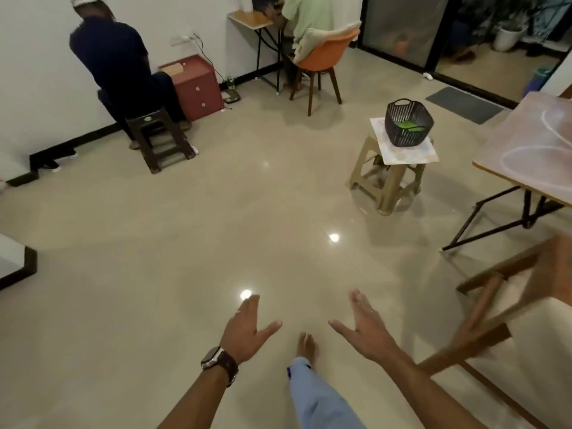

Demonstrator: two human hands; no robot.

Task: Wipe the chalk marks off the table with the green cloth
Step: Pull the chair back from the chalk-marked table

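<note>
1. Holding nothing, my left hand (244, 331) and right hand (366, 331) spread flat-fingered over glossy floor tiles (154, 243).
2. I see the green cloth (409, 124) crumpled in a dark lattice basket (408, 122) on a beige plastic stool (390, 171); its long axis is unclear.
3. Looping white chalk marks (535, 156) cross the table (507, 144), which the right edge cuts off.

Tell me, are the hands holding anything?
No. The left hand and right hand are open and empty; the green cloth lies in the basket.
</note>
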